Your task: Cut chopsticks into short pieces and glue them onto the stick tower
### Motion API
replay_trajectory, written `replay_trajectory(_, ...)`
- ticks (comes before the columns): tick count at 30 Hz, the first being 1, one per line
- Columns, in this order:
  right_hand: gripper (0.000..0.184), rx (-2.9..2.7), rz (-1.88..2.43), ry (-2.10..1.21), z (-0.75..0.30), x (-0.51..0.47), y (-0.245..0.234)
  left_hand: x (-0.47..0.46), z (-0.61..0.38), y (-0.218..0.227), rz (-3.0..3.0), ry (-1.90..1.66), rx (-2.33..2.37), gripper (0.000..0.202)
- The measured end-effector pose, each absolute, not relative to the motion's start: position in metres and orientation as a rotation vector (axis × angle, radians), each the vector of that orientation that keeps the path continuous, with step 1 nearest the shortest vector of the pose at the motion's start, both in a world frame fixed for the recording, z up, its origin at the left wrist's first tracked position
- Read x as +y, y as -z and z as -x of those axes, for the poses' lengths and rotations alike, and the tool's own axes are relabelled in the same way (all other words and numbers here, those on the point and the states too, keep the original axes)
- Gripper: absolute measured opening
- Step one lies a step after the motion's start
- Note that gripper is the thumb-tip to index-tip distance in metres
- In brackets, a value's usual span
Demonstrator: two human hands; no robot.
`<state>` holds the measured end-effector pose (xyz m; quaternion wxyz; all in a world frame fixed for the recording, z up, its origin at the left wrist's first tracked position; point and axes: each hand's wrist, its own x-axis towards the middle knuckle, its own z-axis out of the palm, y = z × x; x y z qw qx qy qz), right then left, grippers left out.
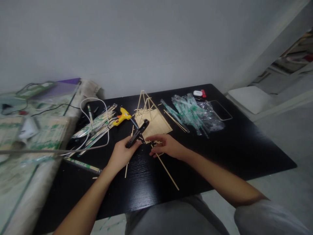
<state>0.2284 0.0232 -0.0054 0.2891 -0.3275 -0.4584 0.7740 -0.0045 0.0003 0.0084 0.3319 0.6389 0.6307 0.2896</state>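
My left hand [121, 151] is closed around a slim black hand tool [137, 133] with a hooked far end; its exact kind is unclear. Just right of it, my right hand [168, 147] reaches low over the table, fingers bent and apart. Small cut stick pieces [158, 142] show between those fingers. A long thin wooden stick [168, 174] runs from my right fingertips toward the table's near edge; I see no firm grip on it. Beyond both hands stands a stick model [156, 122], a flat slatted base with a peaked frame rising at its back.
A yellow glue gun [123, 117] lies left of the model, near bundles of packaged sticks [97, 125] and a looping white cable [108, 130]. Crumpled plastic wrappers [189, 111], a white case [198, 93] and a phone-like slab [221, 110] lie on the right of the black table [234, 147].
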Motion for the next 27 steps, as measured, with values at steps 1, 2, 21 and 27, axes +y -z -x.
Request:
replay_trajectory(1, 0.061, -1.239, 0.847, -2.088, -0.227, 0.022, 0.005, -0.001, 0.002, -0.007, -1.650, -0.783, 1.604, 0.038)
replay_trajectory(2, 0.064, -1.257, 0.826, -2.098, -0.226, 0.020, 0.005, -0.002, 0.000, -0.006, -1.629, -0.802, 1.569, 0.036)
replay_trajectory(21, 0.057, -1.245, 0.867, -1.945, -0.219, 0.016, 0.011, -0.001, -0.006, -0.004, -1.486, -0.859, 1.635, 0.030)
replay_trajectory(27, 0.043, -1.100, 0.999, -1.886, -0.225, 0.028, 0.015, 0.006, 0.007, 0.003, -1.614, -0.726, 1.780, 0.041)
